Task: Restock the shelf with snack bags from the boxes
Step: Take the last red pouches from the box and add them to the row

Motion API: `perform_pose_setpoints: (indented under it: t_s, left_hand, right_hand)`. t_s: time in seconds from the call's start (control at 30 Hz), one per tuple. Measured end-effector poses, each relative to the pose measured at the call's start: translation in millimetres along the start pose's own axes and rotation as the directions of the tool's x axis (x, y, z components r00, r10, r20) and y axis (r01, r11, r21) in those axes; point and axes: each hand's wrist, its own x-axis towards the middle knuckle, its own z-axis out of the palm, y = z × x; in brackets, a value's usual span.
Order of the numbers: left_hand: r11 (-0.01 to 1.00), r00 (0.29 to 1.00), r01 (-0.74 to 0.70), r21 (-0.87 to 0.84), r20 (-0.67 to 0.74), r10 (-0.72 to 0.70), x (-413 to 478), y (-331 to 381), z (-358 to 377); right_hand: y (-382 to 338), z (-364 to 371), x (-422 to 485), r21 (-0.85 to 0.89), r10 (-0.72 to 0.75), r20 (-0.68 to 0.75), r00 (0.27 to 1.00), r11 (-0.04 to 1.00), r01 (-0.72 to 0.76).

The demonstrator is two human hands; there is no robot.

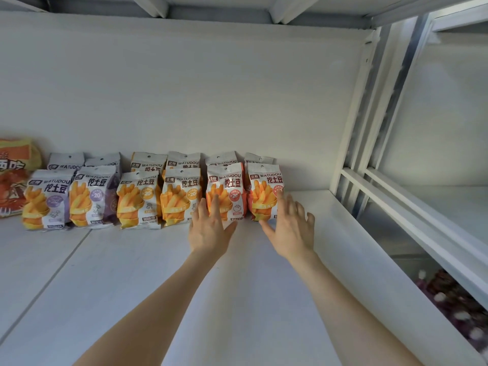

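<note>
Your left hand (pixel 211 231) and right hand (pixel 291 231) reach side by side over the white shelf (pixel 237 299). Both are palm-down, fingers straight and fanned apart, holding nothing. The left hand's fingertips lie across the lower front of the left red-trimmed bag (pixel 227 180). The right hand's cross the lower right corner of the right red-trimmed bag (pixel 264 186). Whether they press the packs or hover just off them cannot be told.

Those two packs close a front row of six upright snack bags (pixel 182 196) set deep on the shelf. From your left there are two purple-trimmed bags (pixel 47 199), two yellow-trimmed bags (pixel 138 199), then the two red. Each shows a heap of fries under the name WATUDOU.

Just behind stands a back row (pixel 182 159) of six more, against the rear wall, with only their tops showing. It keeps the same colour order, two by two, which makes twelve bags in all.

One larger orange-and-yellow bag (pixel 13 178) sits at the far left, just beside the purple pair and partly cut off by the frame.

To your right, a white upright post (pixel 351 128) bounds the bay, and a neighbouring shelf (pixel 449 207) lies beyond it. Below that are dark purplish items (pixel 454 299), too blurred to name.
</note>
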Motion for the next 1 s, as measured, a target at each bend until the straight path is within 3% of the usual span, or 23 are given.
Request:
perform_pose_setpoints:
  t_s: [0.27, 0.47, 0.77, 1.0]
  left_hand:
    - [0.937, 0.973, -0.204, 0.284, 0.161, 0.163, -46.8, -12.1, -47.7]
    - [0.89, 0.936, -0.314, 0.329, 0.263, 0.233, -92.4, -18.6, -82.5]
    - [0.878, 0.885, -0.449, 0.168, 0.219, 0.41, -195.4, 1.0, -113.5]
    - [0.77, 0.762, -0.639, 0.001, 0.136, 0.633, -262.7, -1.0, -106.8]
  right_hand:
    - [-15.8, -40.6, -55.3, -0.131, 0.022, 0.049, 0.999, 0.991, -0.015]
    - [-33.3, -76.0, -110.8, -0.178, 0.102, 0.093, 0.99, 0.98, -0.084]
    - [-35.8, -133.1, -219.3, -0.22, 0.198, 0.075, 0.977, 0.959, -0.178]
    - [-44.2, -165.7, -319.4, -0.254, 0.397, 0.035, 0.917, 0.891, -0.376]
